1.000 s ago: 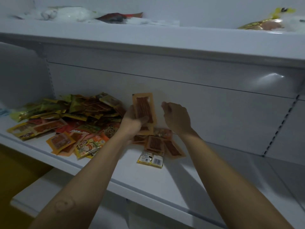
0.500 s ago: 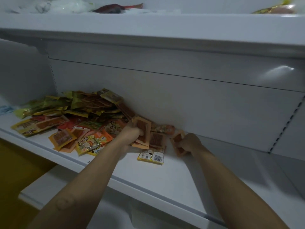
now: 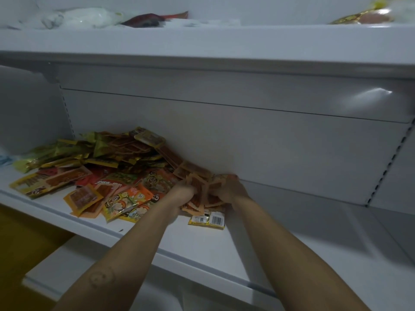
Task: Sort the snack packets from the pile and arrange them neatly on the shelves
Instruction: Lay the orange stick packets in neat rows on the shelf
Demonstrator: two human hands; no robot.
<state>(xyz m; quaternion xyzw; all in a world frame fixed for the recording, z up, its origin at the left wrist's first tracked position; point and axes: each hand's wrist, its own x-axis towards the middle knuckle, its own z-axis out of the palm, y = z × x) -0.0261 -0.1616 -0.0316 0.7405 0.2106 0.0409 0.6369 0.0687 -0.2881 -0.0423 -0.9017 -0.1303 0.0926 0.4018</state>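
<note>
1. Both hands are jammed together on one bunch of orange packets. The left hand grips it from its side and the right hand closes on it from the other.
2. It's blurry there, so I can't make out single fingers, only that both hands curl around the bunch with the packets fanned out between them.
3. The bunch sits low on the shelf, just in front of the back panel, and some loose orange ones lie under and behind the hands.
4. The big pile of mixed snack packets is right off the left hand, spreading away from it. There's green and gold stuff at the far end and orange and cartoon-printed ones nearest the wrist.
5. A yellow barcode packet lies flat just on the near side of the hands, between the two forearms, almost touching the bunch.
6. Out past the right hand the shelf surface is plain white.
7. Up above both hands is the upper shelf. A white bag and a red packet sit over on the left-hand side, and a gold packet is way off to the right-hand side.
</note>
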